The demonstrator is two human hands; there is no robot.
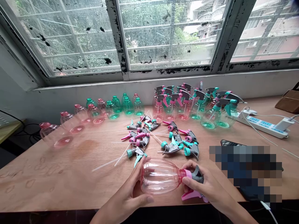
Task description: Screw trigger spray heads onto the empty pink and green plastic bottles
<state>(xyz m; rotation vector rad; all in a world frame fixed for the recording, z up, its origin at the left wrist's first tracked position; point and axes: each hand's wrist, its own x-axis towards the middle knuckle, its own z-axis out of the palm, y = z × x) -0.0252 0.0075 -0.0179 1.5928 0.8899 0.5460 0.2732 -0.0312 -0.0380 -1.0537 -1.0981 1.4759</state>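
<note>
My left hand [129, 194] wraps around the body of a clear pink spray bottle [160, 175] that lies on its side above the near table edge. My right hand [206, 186] grips the grey and pink trigger spray head [195, 180] fitted at the bottle's neck, fingers closed around the pink collar. Just beyond the bottle lies a pile of loose trigger heads [163, 140] in grey, pink and teal, with thin white dip tubes sticking out.
Empty pink bottles [62, 132] and green bottles [121, 105] stand at the back left. Assembled spray bottles [196, 105] crowd the back right. A white power strip [263, 124] with cables lies at right, a phone [230, 143] beside a blurred patch. The wooden table [58, 174] runs under a window.
</note>
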